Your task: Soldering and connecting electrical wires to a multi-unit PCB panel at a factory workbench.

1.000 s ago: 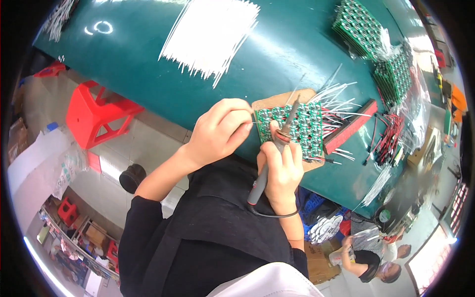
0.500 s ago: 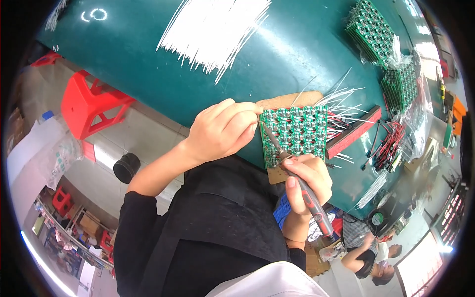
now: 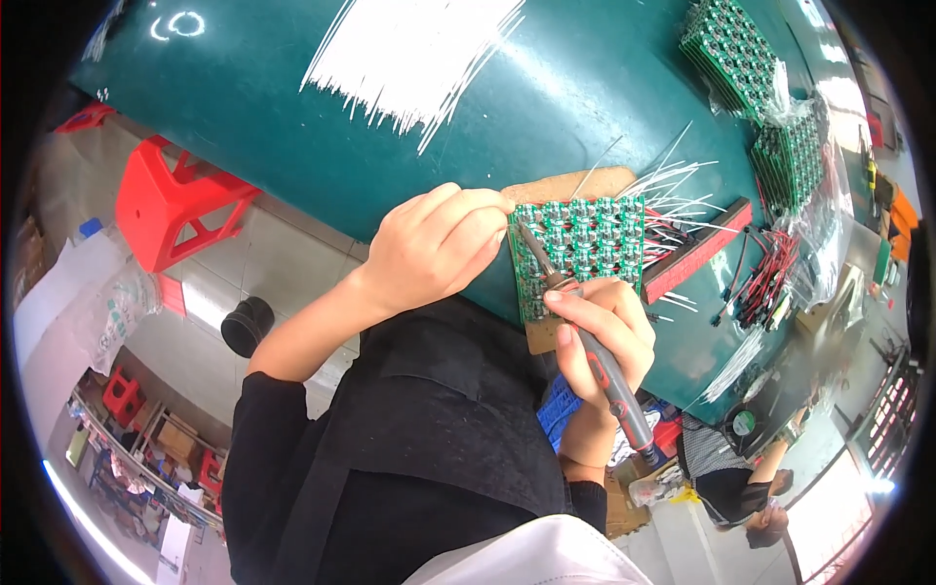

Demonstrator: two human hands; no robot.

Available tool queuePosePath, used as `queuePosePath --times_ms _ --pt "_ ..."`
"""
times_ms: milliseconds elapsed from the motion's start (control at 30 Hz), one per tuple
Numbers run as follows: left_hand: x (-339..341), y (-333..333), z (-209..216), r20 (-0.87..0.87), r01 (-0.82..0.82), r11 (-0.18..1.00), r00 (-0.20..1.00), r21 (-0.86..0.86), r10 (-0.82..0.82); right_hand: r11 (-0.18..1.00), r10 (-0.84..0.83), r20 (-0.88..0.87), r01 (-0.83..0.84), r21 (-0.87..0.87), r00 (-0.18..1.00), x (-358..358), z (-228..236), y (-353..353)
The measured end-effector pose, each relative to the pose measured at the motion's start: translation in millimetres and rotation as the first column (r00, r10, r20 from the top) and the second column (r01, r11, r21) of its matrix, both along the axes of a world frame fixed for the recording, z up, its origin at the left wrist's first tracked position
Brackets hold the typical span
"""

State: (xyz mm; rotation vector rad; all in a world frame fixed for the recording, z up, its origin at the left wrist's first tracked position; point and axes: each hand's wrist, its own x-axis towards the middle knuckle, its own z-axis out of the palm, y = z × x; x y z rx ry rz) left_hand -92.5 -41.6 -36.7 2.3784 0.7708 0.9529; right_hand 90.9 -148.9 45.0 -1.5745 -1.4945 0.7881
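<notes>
A panel of small green circuit boards (image 3: 604,237) lies on a piece of brown cardboard (image 3: 575,183) near the table's front edge. In my right hand (image 3: 614,336) is a grey and red soldering iron (image 3: 614,390), gripped like a pen, its tip at the panel's upper left part. My left hand (image 3: 434,244) is closed in a pinch beside the panel's upper left corner; whatever is between its fingertips is too small to make out. White wires (image 3: 673,180) and red and black ones fan out to the right of the panel.
A long red bar (image 3: 697,251) lies right of the panel, near a bundle of red and black wires (image 3: 768,283). Stacked green panels (image 3: 731,58) stand at the far right. White wires (image 3: 409,58) are spread at the back. A red stool (image 3: 161,205) stands left; a co-worker (image 3: 731,487) sits lower right.
The view has shifted slightly, and the panel appears a little higher. The iron's tip stays at the panel's upper left part. The co-worker's arm has swung out toward the table.
</notes>
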Motion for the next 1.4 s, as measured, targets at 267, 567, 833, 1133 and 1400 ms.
queuePosePath --times_ms 267,567,833,1133,1400 --pt "5.3 2.4 5.0 0.129 0.012 0.992 0.992 -0.127 0.004 0.947 -0.311 -0.076 0.316 0.061 0.947 -11.6 -15.9 -40.5" --pt "-10.9 17.9 48.1 0.662 0.354 0.592 0.601 -0.724 0.449 0.95 -0.256 0.506 0.119 0.287 0.824 -31.6 -41.4 -21.4" --pt "20.1 51.0 148.1 0.972 0.824 0.516 0.189 -0.233 0.139 0.699 -0.535 -0.232 0.58 0.418 0.812 14.6 -2.2 -39.5" --pt "127.2 9.2 44.9 0.322 0.37 0.929 0.88 -0.001 -0.35 0.626 -0.514 -0.463 0.685 0.374 0.722 45.3 -8.4 -61.1" --pt "129.8 0.0 36.5 0.311 0.36 0.933 0.889 -0.023 -0.336 0.581 -0.558 -0.481 0.733 0.355 0.676 51.4 -13.4 -67.2"
